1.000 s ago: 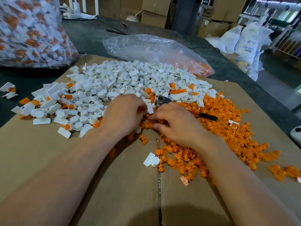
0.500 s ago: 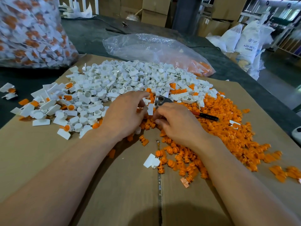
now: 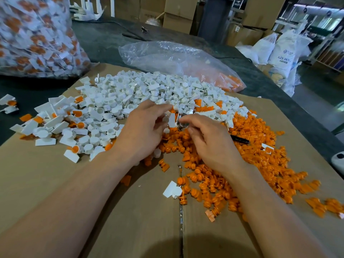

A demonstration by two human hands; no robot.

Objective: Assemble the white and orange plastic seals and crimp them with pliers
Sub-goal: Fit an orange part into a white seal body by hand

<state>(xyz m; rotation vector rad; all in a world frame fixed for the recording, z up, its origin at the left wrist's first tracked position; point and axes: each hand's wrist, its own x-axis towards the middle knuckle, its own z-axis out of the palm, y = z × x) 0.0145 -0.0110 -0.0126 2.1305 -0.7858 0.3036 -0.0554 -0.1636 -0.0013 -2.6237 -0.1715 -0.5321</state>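
Observation:
My left hand (image 3: pixel 145 131) pinches a white seal body (image 3: pixel 171 120) upright between thumb and fingertips, just above the seam where the white pile (image 3: pixel 137 94) meets the orange pile (image 3: pixel 260 146). My right hand (image 3: pixel 210 142) is curled round the pliers (image 3: pixel 240 140). Their black handle tip sticks out to the right of the hand, and the metal jaws sit right beside the white seal body. Whether an orange insert is in the held seal body is hidden by my fingers.
Everything lies on a flattened cardboard sheet (image 3: pixel 65 192) over a dark table. Assembled seals (image 3: pixel 55 120) lie at the left, a big bag of finished ones (image 3: pixel 37 38) stands far left, and a clear bag (image 3: pixel 176 60) with orange parts lies behind. A lone white piece (image 3: pixel 172 189) rests near me.
Both hands have risen slightly off the piles. My left fingers have opened out and now hold the white seal body up between the hands, with the pliers' jaws drawn in beside it.

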